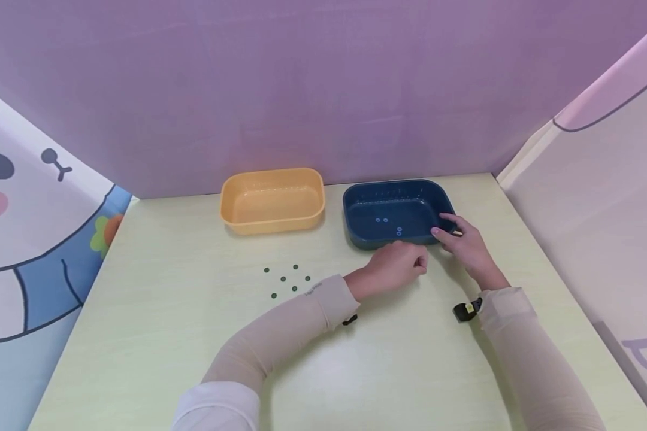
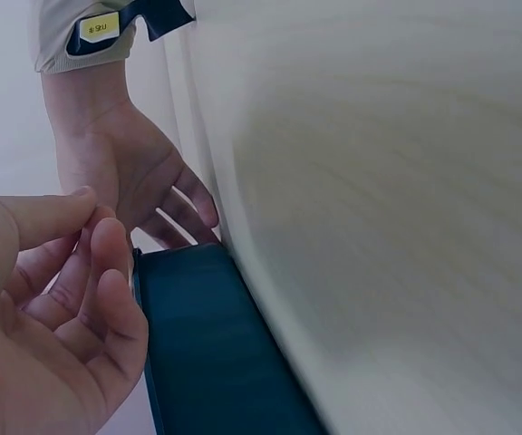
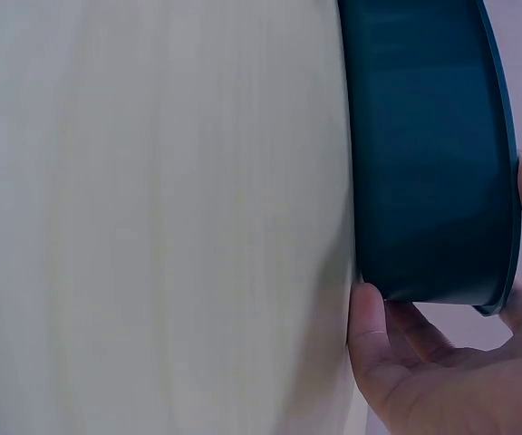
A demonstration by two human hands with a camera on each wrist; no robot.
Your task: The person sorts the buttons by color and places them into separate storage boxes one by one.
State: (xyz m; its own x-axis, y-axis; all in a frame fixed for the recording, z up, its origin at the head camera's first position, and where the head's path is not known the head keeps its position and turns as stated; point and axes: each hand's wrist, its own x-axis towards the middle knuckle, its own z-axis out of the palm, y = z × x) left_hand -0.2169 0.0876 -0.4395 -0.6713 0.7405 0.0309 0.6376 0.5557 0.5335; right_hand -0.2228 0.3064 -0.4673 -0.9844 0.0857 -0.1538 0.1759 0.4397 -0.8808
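A dark blue tray (image 1: 356, 206) stands at the back of the table with three small discs (image 1: 388, 224) on its floor. My right hand (image 1: 446, 231) grips its front right corner; in the right wrist view the thumb (image 3: 370, 317) presses low on the tray wall (image 3: 424, 154) and the fingers hook over the rim. My left hand (image 1: 416, 263) hovers just in front of the tray with its fingers curled. In the left wrist view its thumb tip meets the forefinger (image 2: 107, 240), and nothing shows between them. Several small green discs (image 1: 287, 279) lie loose on the table, left of that hand.
An orange tray (image 1: 272, 200) sits beside the blue one, to its left, with nothing in it. The pale wooden table (image 1: 399, 359) is walled in by a purple backdrop and printed side panels. Black wrist straps (image 1: 466, 310) show on both sleeves.
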